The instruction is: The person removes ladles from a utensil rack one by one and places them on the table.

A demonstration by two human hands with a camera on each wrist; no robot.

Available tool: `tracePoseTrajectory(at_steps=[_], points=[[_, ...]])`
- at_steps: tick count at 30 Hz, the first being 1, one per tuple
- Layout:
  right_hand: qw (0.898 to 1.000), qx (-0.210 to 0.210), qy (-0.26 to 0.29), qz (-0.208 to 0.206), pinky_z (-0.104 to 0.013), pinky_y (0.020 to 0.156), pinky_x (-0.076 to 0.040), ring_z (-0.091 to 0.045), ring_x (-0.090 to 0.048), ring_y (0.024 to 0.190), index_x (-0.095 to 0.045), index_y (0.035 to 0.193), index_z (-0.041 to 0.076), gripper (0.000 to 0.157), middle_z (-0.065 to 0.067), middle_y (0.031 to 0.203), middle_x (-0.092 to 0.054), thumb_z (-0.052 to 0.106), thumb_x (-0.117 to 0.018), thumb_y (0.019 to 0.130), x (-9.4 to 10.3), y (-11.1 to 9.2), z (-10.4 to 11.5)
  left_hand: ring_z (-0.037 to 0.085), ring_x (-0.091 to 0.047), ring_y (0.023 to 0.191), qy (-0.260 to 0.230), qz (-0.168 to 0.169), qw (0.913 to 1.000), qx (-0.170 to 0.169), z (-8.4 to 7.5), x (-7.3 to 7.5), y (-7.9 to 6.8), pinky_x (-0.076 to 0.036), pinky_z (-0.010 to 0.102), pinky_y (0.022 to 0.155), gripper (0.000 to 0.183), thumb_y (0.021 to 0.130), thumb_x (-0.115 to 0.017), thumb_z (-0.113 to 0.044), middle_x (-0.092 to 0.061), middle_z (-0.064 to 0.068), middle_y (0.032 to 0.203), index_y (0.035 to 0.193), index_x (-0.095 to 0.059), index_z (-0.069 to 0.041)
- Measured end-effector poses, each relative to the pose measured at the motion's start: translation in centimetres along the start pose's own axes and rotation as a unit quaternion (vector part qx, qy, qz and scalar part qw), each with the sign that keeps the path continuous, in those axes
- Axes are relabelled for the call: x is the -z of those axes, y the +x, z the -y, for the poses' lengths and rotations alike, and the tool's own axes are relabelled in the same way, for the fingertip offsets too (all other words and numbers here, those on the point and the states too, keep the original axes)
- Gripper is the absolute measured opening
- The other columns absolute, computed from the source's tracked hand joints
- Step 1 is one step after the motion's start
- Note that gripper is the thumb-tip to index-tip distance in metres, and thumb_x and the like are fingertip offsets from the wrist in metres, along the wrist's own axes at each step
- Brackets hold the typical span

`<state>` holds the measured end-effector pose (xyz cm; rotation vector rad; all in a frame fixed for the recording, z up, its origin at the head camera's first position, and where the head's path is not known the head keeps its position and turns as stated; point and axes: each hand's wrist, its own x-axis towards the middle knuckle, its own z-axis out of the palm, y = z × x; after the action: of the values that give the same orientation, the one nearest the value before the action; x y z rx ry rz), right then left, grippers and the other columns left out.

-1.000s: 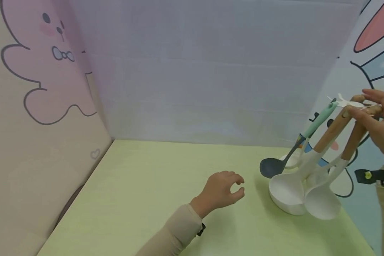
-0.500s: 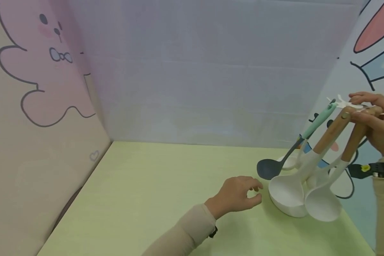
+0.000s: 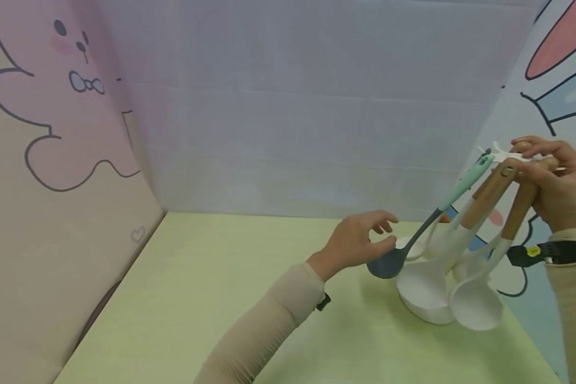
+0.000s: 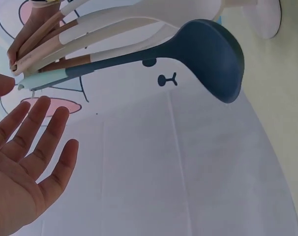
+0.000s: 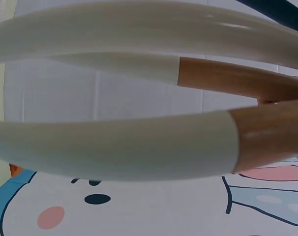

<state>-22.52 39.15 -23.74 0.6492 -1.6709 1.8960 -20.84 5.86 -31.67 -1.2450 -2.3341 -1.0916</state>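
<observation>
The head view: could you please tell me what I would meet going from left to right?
Pink cartoon animal, left hand, dark ladle head, deep white ladle head, rightmost white utensil head, right hand.

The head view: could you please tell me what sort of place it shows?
Perhaps a small indoor booth rather than a real kitchen: a pale green table meets a plain back wall, a pink cartoon figure decorates the left wall, and kitchen ladles are gathered at the right.
</observation>
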Motion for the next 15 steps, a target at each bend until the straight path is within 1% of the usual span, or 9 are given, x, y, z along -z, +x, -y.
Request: tracePoseTrajectory(at_steps=[2,5,10,12,15], points=[[1.000,0.001,0.006,0.000,-0.019,0.082,-0.054,-0.024,-0.048,0.118,-0.060,0.103,-0.016,0.020,-0.017,0.129,-0.052,-0.022,-0.050,0.087,-0.5,0.0,-0.1,0.006,-0.066,0.093,-0.007,-0.001,0.9999,0.010,-0.1,0.6,0.5,-0.047,0.012,0.071,0.032,0.094,-0.065,-0.018,-0.072,0.001,0.106,0.125,-0.064,-0.011],[1.000,0.005,0.017,0.001,-0.021,0.082,-0.055,-0.025,-0.050,0.116,-0.059,0.102,-0.017,0.020,-0.017,0.130,-0.052,-0.023,-0.050,0.086,-1.3,-0.1,-0.2,0.006,-0.067,0.094,-0.010,-0.007,0.9999,0.008,-0.1,1.1,0.9,-0.047,0.013,0.072,0.034,0.094,-0.064,-0.017,-0.072,0.002,0.106,0.128,-0.063,-0.011],[0.998,0.018,0.053,0.032,-0.024,0.083,-0.055,-0.026,-0.051,0.116,-0.056,0.101,-0.018,0.019,-0.020,0.130,-0.051,-0.024,-0.047,0.085,-2.5,-0.1,-0.5,0.009,-0.067,0.095,-0.019,-0.013,0.9997,0.000,0.0,1.6,1.2,-0.048,0.015,0.074,0.035,0.094,-0.064,-0.016,-0.072,0.004,0.107,0.129,-0.061,-0.009],[0.997,0.021,0.060,0.039,-0.023,0.081,-0.056,-0.027,-0.052,0.114,-0.056,0.101,-0.018,0.018,-0.021,0.130,-0.051,-0.024,-0.048,0.086,-3.2,-0.2,-0.6,0.009,-0.067,0.095,-0.019,-0.016,0.9997,0.001,0.0,1.8,1.3,-0.048,0.014,0.074,0.036,0.094,-0.064,-0.016,-0.072,0.005,0.107,0.129,-0.061,-0.009],[0.996,0.018,0.077,0.043,-0.024,0.080,-0.057,-0.028,-0.055,0.110,-0.056,0.100,-0.017,0.015,-0.023,0.130,-0.051,-0.022,-0.050,0.087,-4.5,-0.4,-0.6,0.010,-0.067,0.095,-0.022,-0.022,0.9995,0.007,0.0,2.2,1.3,-0.048,0.014,0.073,0.036,0.094,-0.065,-0.015,-0.072,0.005,0.107,0.129,-0.062,-0.009]])
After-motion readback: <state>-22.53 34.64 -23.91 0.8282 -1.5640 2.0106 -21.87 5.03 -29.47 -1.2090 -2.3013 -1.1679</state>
